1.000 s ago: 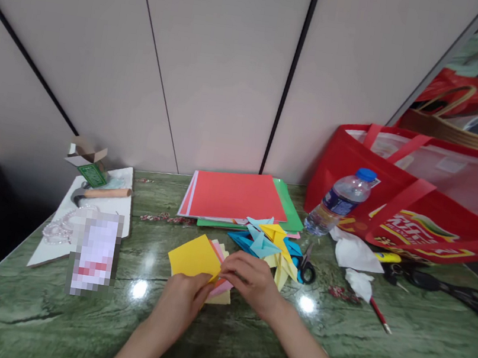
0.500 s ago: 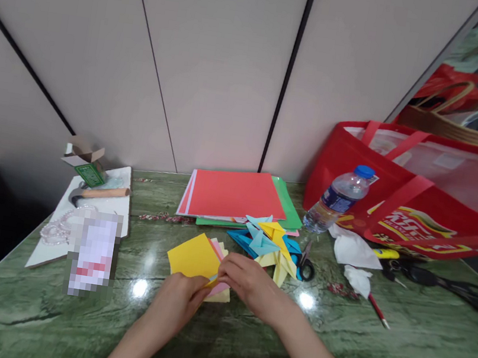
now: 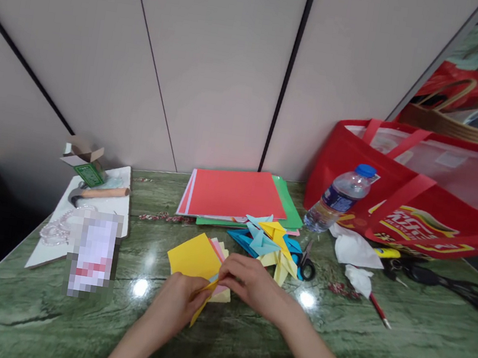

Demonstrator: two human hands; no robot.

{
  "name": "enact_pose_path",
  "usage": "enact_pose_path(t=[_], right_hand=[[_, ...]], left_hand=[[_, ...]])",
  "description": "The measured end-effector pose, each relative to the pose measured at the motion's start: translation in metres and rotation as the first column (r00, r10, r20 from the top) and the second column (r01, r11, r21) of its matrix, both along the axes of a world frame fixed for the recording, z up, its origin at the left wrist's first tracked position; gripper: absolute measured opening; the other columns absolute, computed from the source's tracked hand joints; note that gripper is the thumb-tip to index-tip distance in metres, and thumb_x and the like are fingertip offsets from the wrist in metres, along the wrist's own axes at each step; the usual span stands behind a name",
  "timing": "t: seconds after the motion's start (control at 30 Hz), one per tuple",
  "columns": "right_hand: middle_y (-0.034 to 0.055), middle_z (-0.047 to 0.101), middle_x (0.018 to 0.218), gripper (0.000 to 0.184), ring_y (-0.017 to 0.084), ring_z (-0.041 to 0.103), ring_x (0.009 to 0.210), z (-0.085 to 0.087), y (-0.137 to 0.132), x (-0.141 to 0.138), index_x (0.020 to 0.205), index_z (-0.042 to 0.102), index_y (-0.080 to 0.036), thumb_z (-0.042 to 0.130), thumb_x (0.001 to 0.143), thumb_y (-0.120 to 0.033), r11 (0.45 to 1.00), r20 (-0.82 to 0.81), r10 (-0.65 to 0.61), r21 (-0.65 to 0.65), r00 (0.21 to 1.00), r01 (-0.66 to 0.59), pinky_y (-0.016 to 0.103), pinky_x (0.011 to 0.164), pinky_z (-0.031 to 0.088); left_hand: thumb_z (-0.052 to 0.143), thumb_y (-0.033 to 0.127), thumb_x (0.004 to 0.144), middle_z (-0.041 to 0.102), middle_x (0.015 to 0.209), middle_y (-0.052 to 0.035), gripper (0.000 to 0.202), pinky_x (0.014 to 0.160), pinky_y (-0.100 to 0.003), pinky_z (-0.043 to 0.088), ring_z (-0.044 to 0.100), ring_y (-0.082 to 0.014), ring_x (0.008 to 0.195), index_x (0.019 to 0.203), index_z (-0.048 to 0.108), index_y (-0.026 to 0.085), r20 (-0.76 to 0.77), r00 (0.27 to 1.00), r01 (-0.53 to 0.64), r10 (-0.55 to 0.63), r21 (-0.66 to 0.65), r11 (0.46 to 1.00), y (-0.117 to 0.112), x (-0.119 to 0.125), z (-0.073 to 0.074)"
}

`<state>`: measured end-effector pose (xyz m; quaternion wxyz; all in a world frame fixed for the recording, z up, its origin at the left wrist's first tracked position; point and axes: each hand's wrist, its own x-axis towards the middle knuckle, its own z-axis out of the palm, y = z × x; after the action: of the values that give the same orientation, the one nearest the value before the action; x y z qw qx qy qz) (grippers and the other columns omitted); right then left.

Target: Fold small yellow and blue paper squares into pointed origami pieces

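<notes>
Between my two hands is a folded piece of yellow paper [image 3: 200,311], partly hidden by the fingers. My left hand [image 3: 178,301] is closed on its left side, thumb on top. My right hand [image 3: 246,279] pinches its upper right end. Beneath and behind the hands lies a loose stack of square paper sheets, with a yellow sheet [image 3: 195,255] on top and pink and cream edges sticking out at the right. Just beyond my right hand are several folded paper shapes [image 3: 263,243] in blue, yellow and cream, with black-handled scissors [image 3: 307,267] beside them.
Large coloured sheets [image 3: 237,193] lie against the wall. At right stand a water bottle [image 3: 338,200] and a red bag [image 3: 399,191], near crumpled tissue [image 3: 358,279] and a red pencil-like stick [image 3: 378,310]. At left, a white board [image 3: 46,252] bears a small box [image 3: 88,168] and a wooden-handled tool [image 3: 106,192].
The folded yellow paper has turned in my hands, and its lower flap now shows below the left fingers. Both hands stay in nearly the same place.
</notes>
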<state>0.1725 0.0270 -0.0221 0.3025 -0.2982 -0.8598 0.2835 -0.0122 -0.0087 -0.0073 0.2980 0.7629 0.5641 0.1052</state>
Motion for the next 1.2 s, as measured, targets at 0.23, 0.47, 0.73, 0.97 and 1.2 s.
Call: enact_pose_path(t=[0.23, 0.47, 0.73, 0.97, 1.2], right_hand=[[0.0018, 0.057, 0.078, 0.001, 0.013, 0.054, 0.07, 0.0, 0.0, 0.0, 0.082, 0.056, -0.017, 0.055, 0.083, -0.018, 1.0, -0.006, -0.023, -0.003, 1.0, 0.023, 0.022, 0.061, 0.039], [0.0022, 0.058, 0.078, 0.004, 0.012, 0.054, 0.071, 0.0, 0.0, 0.0, 0.081, 0.057, -0.017, 0.054, 0.084, -0.017, 0.999, 0.015, -0.032, 0.007, 0.999, 0.032, 0.021, 0.062, 0.039], [0.004, 0.06, 0.084, 0.007, 0.014, 0.056, 0.075, 0.003, -0.002, 0.0, 0.081, 0.058, -0.018, 0.051, 0.084, -0.017, 0.998, 0.004, -0.012, -0.064, 1.0, 0.012, 0.023, 0.065, 0.043], [0.0002, 0.061, 0.073, 0.011, 0.012, 0.057, 0.065, 0.003, -0.004, -0.007, 0.083, 0.056, -0.017, 0.057, 0.074, -0.011, 0.925, -0.253, -0.155, -0.378, 0.955, 0.05, 0.024, 0.063, 0.047], [-0.0009, 0.06, 0.07, 0.012, 0.012, 0.057, 0.062, 0.007, -0.003, -0.004, 0.08, 0.056, -0.017, 0.059, 0.069, -0.011, 0.888, -0.288, -0.173, -0.459, 0.942, 0.022, 0.024, 0.061, 0.047]], left_hand=[[0.043, 0.031, 0.081, 0.032, 0.048, 0.0059, 0.033, 0.045, -0.021, 0.016, 0.03, -0.0076, 0.048, 0.053, 0.049, 0.015, 0.004, 1.0, -0.013, 0.013, -0.009, 1.0, 0.001, -0.001, -0.006], [0.043, 0.031, 0.081, 0.034, 0.049, 0.0054, 0.033, 0.046, -0.021, 0.017, 0.031, -0.0079, 0.049, 0.054, 0.052, 0.014, 0.005, 1.0, -0.007, 0.006, 0.002, 1.0, 0.002, 0.0, -0.006], [0.042, 0.033, 0.081, 0.03, 0.048, 0.0058, 0.037, 0.046, -0.022, 0.016, 0.028, -0.0082, 0.048, 0.05, 0.047, 0.015, 0.044, 0.999, -0.013, 0.014, -0.022, 1.0, 0.0, 0.001, -0.004], [0.047, 0.033, 0.077, 0.031, 0.05, 0.0059, 0.031, 0.046, -0.021, 0.018, 0.029, -0.0088, 0.05, 0.051, 0.045, 0.015, 0.194, 0.977, -0.065, 0.085, -0.111, 0.992, 0.001, 0.004, -0.004], [0.042, 0.042, 0.081, 0.038, 0.052, 0.0038, 0.039, 0.047, -0.021, 0.022, 0.032, -0.0096, 0.051, 0.06, 0.057, 0.012, 0.38, 0.919, -0.024, 0.105, -0.213, 0.977, -0.001, 0.01, 0.002]])
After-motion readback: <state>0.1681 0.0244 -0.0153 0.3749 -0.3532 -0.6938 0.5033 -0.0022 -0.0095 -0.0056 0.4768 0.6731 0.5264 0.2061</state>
